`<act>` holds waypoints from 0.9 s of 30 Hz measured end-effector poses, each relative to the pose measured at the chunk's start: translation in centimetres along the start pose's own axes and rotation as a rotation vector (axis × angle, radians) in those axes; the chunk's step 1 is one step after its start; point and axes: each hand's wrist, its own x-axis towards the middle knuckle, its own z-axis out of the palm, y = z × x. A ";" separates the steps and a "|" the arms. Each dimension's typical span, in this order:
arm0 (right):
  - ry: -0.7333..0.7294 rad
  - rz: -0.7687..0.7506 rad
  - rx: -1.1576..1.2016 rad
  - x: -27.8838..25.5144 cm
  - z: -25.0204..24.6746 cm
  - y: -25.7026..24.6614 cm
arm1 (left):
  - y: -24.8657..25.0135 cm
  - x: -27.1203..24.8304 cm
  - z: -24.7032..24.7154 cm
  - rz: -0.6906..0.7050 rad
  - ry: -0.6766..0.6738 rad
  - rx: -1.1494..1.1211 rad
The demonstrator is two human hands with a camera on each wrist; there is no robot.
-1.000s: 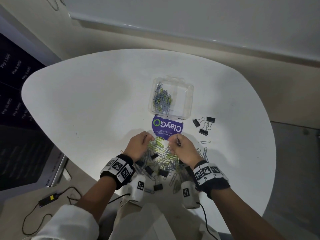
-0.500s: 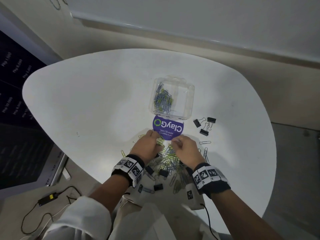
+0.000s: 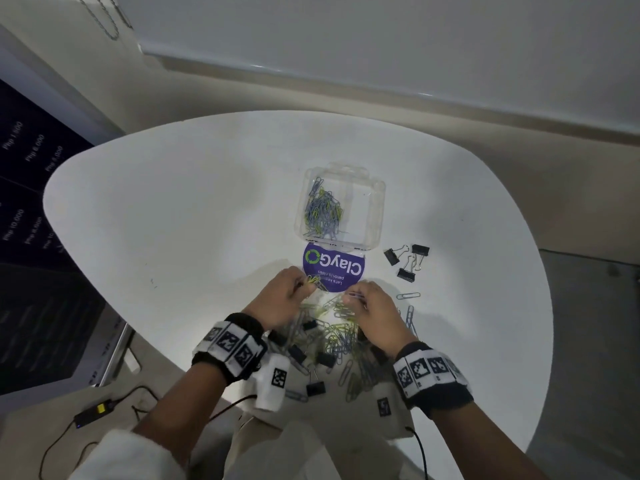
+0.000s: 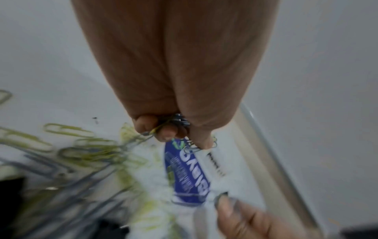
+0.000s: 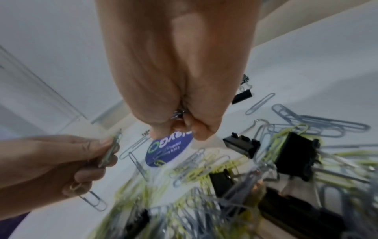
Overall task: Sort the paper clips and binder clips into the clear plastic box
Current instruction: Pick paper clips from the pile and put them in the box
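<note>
Gathering from the mixed pile [image 3: 329,336] near the table [image 3: 173,220] edge, both hands are clamped on small bunches of paper clips: the left hand [image 3: 282,299] pinches several yellow and silver ones between thumb and fingertips [image 4: 166,134], and the right hand [image 3: 372,311] grips a few silver ones. The clear plastic box [image 3: 375,209] stands open just beyond them, its purple-labelled lid [image 3: 332,270] folded toward the person. One side of the box already holds a heap of paper clips [image 3: 323,211]; the other side looks empty. Three black binder clips [image 3: 407,259] lie set apart just right of the lid, not yet in the box. By my judgement the job is under half done: much of the pile remains, paper clips tangled with more binder clips.
</note>
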 end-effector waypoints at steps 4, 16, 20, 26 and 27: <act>-0.011 -0.020 0.117 -0.1 -1.8 -1.4 | 3.9 0.6 -3.6 -0.047 0.026 -0.216; 0.225 0.015 0.206 8.7 -5.1 -7.8 | 8.4 10.8 -6.0 -0.187 0.129 0.024; 0.237 0.052 0.073 12.5 -4.2 -8.2 | 6.4 10.1 -6.5 -0.173 0.174 -0.062; 0.224 0.051 -0.024 13.5 -2.8 -8.5 | 7.0 8.5 -6.3 -0.214 0.315 -0.487; 0.225 0.054 -0.028 13.3 -2.8 -8.4 | 7.5 8.8 -6.3 -0.218 0.337 -0.551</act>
